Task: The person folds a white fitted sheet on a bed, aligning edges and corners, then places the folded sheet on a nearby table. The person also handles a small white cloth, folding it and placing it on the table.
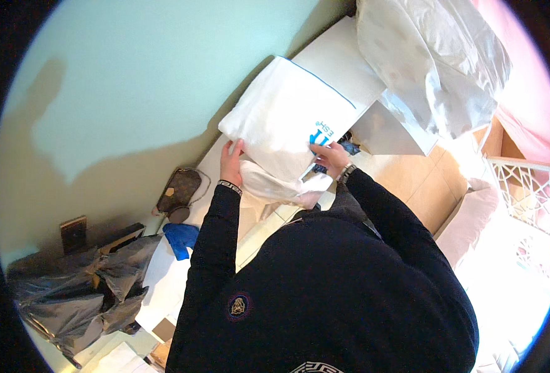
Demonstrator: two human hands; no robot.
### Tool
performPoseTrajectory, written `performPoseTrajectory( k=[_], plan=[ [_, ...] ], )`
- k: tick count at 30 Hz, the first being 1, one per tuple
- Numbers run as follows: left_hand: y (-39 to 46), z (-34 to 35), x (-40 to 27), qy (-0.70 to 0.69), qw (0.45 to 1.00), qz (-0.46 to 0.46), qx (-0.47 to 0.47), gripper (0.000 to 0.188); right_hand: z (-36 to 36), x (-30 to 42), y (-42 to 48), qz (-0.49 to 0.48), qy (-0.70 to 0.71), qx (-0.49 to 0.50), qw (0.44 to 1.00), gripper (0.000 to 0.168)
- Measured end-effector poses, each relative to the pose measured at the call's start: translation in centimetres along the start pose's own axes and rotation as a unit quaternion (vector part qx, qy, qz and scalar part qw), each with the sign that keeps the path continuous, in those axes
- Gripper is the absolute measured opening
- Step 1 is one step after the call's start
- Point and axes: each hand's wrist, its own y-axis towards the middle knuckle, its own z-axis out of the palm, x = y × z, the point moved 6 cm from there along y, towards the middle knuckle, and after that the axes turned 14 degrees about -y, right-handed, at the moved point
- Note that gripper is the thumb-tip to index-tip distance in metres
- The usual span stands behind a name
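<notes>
A folded white cloth [286, 107] lies on a white surface against the wall, with blue trim along its far edge and blue printed lettering near its right corner. My left hand [231, 162] grips its near left edge, the fingertips tucked into the fabric. On the other side, my right hand [333, 157] pinches the right edge beside the lettering, thumb on top. A loose white fold [279, 179] hangs between my hands towards my body. The fingers under the cloth are hidden.
Left of me are a brown patterned handbag [180, 189], a blue cloth [181, 238] and dark plastic sheeting [79, 298]. Translucent plastic sheeting [442, 60] drapes at the upper right. A white lattice panel [522, 186] stands beside a padded pale pink edge [468, 224].
</notes>
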Motion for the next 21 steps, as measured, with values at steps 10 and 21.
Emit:
performPoseTrajectory(
  k=[10,21],
  plan=[
    [5.4,0.8,-5.8,0.069,0.995,0.029,0.068,0.044,-10.4,9.2,0.3,-0.160,-0.194,-0.198,0.947,0.051],
    [6.7,1.0,-5.7,0.105,0.990,-0.086,0.045,0.046,0.6,23.2,13.8,-0.384,-0.665,-0.083,0.636,0.053]
  ],
)
